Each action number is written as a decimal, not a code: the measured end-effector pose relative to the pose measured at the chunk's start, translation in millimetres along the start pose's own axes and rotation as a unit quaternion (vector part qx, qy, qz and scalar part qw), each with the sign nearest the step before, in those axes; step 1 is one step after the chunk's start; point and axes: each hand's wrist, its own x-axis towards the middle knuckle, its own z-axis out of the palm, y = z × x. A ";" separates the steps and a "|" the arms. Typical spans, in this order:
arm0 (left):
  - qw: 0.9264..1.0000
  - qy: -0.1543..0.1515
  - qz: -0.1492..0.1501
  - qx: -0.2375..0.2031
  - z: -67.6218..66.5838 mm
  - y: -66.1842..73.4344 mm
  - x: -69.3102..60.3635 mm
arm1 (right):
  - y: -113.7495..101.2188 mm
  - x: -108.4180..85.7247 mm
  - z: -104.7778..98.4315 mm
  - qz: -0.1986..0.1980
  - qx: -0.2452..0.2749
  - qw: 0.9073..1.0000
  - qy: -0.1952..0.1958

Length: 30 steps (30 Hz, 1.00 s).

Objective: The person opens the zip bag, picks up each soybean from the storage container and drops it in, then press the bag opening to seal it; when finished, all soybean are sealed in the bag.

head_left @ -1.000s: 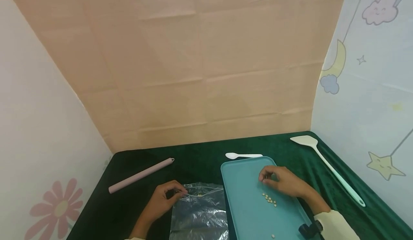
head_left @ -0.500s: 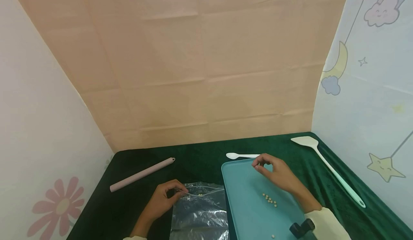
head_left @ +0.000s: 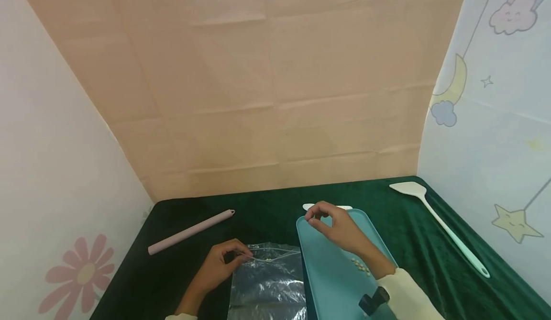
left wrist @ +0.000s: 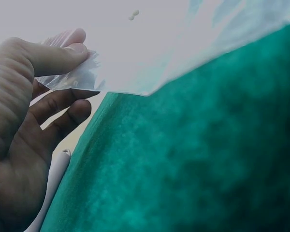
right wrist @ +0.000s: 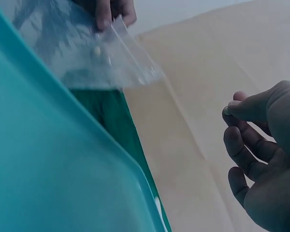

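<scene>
My left hand (head_left: pixel 217 267) pinches the rim of a clear zip-lock bag (head_left: pixel 269 286) at its left corner, thumb against fingers. A couple of pale beans (left wrist: pixel 134 15) show inside the bag in the left wrist view. Above the far left part of a blue tray (head_left: pixel 325 281), my right hand (head_left: pixel 337 226) holds thumb and index finger together. A small pale bean (right wrist: pixel 226 110) peeks out between those fingertips in the right wrist view. Several more round beige beans (head_left: pixel 359 266) lie on the tray, partly hidden by the right forearm.
A white spoon (head_left: pixel 344 207) lies behind the tray, partly covered by the right hand. Far right is a long-handled spatula (head_left: pixel 445 226). A pink stick (head_left: pixel 191 232), perhaps a rolling pin, lies at left on the green cloth (head_left: pixel 258 205). Walls stand behind and on both sides.
My right hand has risen from near the beans and moved left across the tray towards the bag. The left hand keeps its hold on the bag's rim.
</scene>
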 end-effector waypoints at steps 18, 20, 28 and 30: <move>1.000 0.003 -0.002 0.005 0.5 0.3 1.1 | -15.7 -0.8 50.5 -0.016 0.049 0.996 -0.078; 1.000 0.003 0.002 0.001 0.9 0.6 1.4 | -15.8 -1.4 52.0 -0.015 0.048 0.995 -0.086; 1.000 0.003 0.006 0.001 0.6 0.2 1.3 | -15.9 -2.1 50.7 -0.003 0.030 0.995 -0.095; 1.000 0.002 0.007 0.001 0.6 -0.5 1.2 | -15.0 -2.1 46.9 0.001 0.022 0.996 -0.089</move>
